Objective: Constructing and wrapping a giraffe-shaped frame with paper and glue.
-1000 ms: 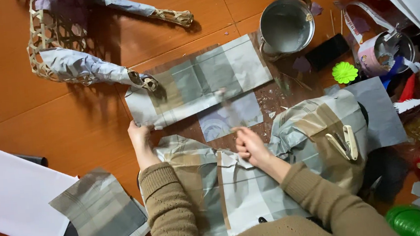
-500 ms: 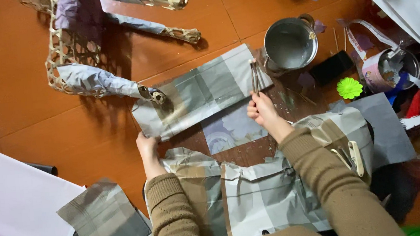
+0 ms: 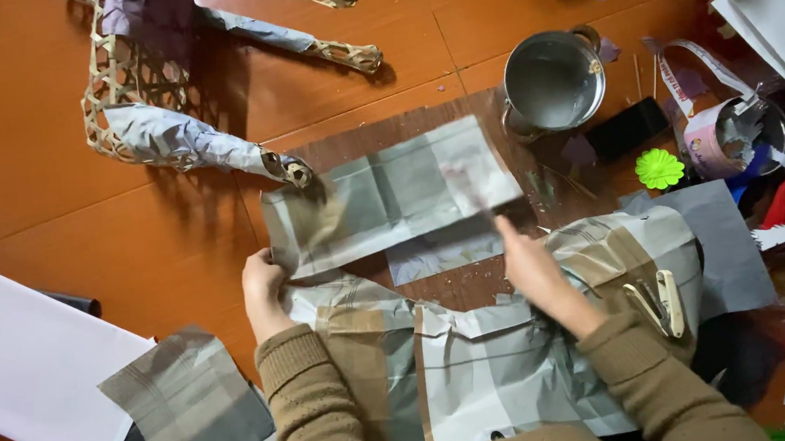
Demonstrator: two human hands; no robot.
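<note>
- Left hand [image 3: 263,291] pinches the near-left corner of the grey plaid paper sheet [image 3: 391,197], pinning it flat.
- Right hand [image 3: 527,270], closed around a blurred brush [image 3: 502,210], reaches over the sheet's right edge; metal pot [image 3: 553,82] stands beyond it.

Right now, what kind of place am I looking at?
Probably a home craft spot on a floor: a woven bamboo frame partly papered, grey paper sheets under the left hand and right hand, a metal pot.
</note>
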